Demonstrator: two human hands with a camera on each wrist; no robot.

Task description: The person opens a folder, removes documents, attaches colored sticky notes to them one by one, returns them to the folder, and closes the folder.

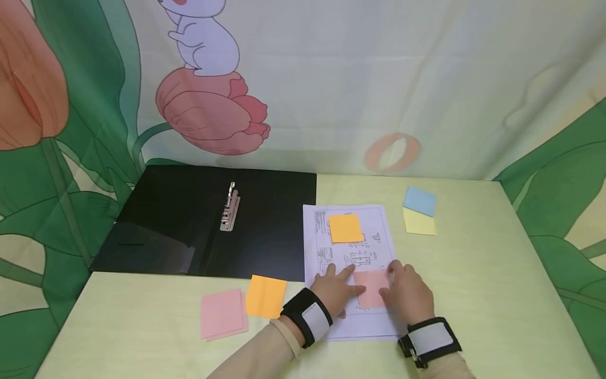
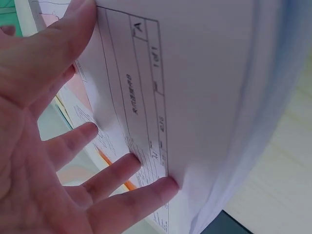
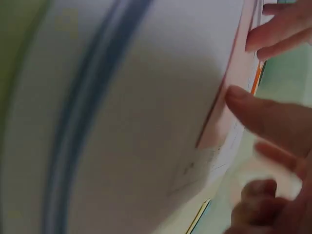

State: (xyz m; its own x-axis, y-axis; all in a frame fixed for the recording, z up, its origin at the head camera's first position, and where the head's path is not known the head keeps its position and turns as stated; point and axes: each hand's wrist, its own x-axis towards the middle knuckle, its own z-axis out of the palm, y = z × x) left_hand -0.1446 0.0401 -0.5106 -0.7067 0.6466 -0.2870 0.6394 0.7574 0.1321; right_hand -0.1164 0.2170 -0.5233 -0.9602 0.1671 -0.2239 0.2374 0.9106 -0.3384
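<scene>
A stack of printed drawing sheets (image 1: 347, 326) lies on the table, bearing an orange sticky note (image 1: 345, 228) near its top and a pink sticky note (image 1: 370, 287) lower down. My left hand (image 1: 333, 289) rests on the sheets with fingers spread, its thumb reaching the pink note's left edge. In the left wrist view, several fingertips (image 2: 168, 185) touch the printed sheet. At the pink note's right side is my right hand (image 1: 411, 295). Its thumb (image 3: 239, 93) presses the note in the right wrist view, while its other fingers are loosely bent and hold nothing visible.
An opened black binder (image 1: 270, 226) with a metal clip (image 1: 230, 210) lies behind and left, its right edge near the sheets. Pink notes (image 1: 222, 314) and an orange note (image 1: 266, 296) lie front left. Blue (image 1: 420, 201) and yellow notes (image 1: 419, 223) overlap at right. A printed curtain (image 1: 331, 95) hangs behind.
</scene>
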